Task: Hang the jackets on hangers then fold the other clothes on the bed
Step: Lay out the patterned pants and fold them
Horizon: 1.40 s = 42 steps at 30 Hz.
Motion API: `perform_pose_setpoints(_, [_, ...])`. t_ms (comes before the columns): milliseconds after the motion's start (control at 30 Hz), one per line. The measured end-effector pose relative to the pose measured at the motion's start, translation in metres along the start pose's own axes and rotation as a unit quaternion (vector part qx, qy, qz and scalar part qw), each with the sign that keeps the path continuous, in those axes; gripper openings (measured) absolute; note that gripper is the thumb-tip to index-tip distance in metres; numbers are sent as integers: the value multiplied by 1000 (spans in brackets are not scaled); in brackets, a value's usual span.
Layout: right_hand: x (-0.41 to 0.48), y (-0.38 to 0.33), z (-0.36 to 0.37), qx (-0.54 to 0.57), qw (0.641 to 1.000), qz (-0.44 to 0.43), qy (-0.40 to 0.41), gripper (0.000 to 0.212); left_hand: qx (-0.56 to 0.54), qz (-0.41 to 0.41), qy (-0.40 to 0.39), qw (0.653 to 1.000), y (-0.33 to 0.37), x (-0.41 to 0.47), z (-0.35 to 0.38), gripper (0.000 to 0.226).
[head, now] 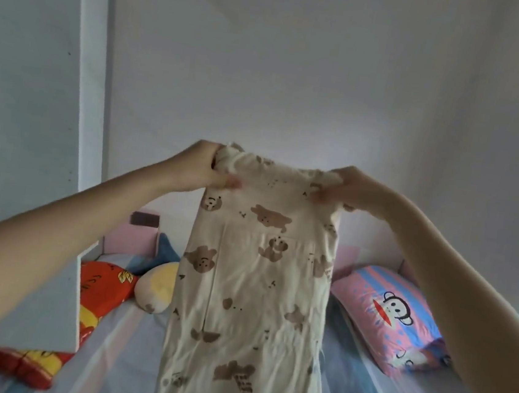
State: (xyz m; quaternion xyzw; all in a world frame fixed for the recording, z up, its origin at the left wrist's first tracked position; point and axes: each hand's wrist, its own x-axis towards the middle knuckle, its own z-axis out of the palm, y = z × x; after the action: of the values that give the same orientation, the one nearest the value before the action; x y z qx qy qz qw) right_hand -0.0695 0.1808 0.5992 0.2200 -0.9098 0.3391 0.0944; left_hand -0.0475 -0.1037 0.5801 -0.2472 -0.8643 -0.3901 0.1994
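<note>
The bed (126,358) fills the lower part of the view, covered in a pale sheet striped blue and pink, with a white wall (297,72) rising behind its head. A cream garment (254,292) printed with brown bears hangs in the air above the middle of the bed, stretched flat by its gathered top edge, its lower end running out of view at the bottom. At the bed's left edge stands a white panel (48,302). A red cloth (101,285) with yellow print lies on the left side of the bed, partly behind that panel. A pink pillow (389,318) with a monkey face lies on the bed's right side near the head. A beige and yellow plush toy (155,291) rests at the head of the bed, beside the red cloth. The left grip (203,168) is clenched on the garment's top left corner, and the right grip (345,186) pinches the top right corner, both raised high over the bed.
</note>
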Motion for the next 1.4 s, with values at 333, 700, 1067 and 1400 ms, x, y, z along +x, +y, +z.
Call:
perform_pose_setpoints(333, [101,52,62,-60,966,30,251,23,22,-137,212,967,-89,94,61,31])
perform_pose_setpoints(700, [54,44,58,-98,961,-53,254,27,-36,-39,183,982,-85,56,51,23])
perform_pose_setpoints(1067, [-193,122,241,-165,974,63,-144,48,-16,-100,-90,991,-147,-245,173,23])
perform_pose_setpoints(1400, [-382,115,394,-158,815,105,-548,20,-39,-240,-485,840,-179,-497,235,13])
